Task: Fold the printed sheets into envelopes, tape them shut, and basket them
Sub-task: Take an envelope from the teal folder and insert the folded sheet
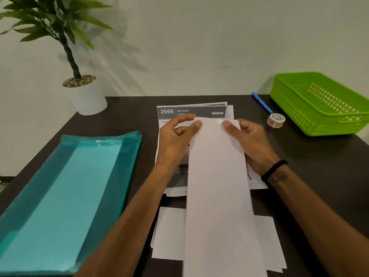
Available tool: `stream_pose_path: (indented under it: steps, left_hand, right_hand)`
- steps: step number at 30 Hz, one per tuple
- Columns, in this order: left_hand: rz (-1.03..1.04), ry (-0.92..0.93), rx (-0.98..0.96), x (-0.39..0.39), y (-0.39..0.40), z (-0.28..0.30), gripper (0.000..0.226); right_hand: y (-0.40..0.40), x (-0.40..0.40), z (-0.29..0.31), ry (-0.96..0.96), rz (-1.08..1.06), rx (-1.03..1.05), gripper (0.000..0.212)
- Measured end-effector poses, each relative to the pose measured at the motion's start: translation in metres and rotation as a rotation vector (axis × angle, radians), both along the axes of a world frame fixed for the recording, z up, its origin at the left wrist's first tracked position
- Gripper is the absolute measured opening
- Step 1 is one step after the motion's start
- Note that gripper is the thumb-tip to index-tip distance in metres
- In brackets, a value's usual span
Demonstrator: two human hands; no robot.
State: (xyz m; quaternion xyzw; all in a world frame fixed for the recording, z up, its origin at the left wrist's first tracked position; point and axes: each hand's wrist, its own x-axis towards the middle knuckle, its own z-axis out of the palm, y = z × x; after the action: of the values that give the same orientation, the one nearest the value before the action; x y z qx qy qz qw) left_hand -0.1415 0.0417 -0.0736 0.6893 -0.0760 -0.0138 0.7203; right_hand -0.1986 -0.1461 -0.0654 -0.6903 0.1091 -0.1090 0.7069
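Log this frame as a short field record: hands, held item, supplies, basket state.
left hand: pinches far end of folded sheet
right hand: pinches same end
printed stack: under the hands, header 2666 KITCHEN
tape roll: untouched, beside blue pen
green basket: far right, no envelopes visible
teal folder: left

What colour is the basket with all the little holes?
The basket is bright lime green, seen in the head view, at the table's far right.

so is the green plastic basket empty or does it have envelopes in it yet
Empty: the green plastic basket shows only its bare perforated floor, no envelopes inside.
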Motion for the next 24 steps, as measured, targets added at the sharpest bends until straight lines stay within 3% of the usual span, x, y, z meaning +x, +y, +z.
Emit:
stream_pose_path:
  steps: [6,9,13,16,19,24]
  left_hand:
    - [-0.313,0.353,-0.014,-0.018,0.01,0.02,0.054]
    - [-0.565,0.382,0.048,-0.031,0.031,0.037,0.041]
    - [-0.552,0.157,0.523,-0.018,0.063,0.083,0.028]
    - [-0.451,-0.13,0.914,0.015,0.089,0.123,0.022]
    - [-0.432,-0.313,1.252,0.045,0.091,0.15,0.018]
    - [-0.455,-0.442,1.381,0.071,0.075,0.153,0.022]
  right_hand:
    - [-0.006,0.004,0.001,0.064,-0.143,0.249,0.024]
    - [-0.01,0.008,-0.001,0.057,-0.228,0.411,0.024]
    - [-0.023,0.005,0.001,0.019,-0.154,0.461,0.027]
    - [-0.026,-0.003,0.005,-0.008,0.06,0.429,0.021]
    - [-0.018,-0.009,0.01,0.026,0.268,0.329,0.033]
    - [-0.008,-0.014,0.014,0.057,0.374,0.223,0.041]
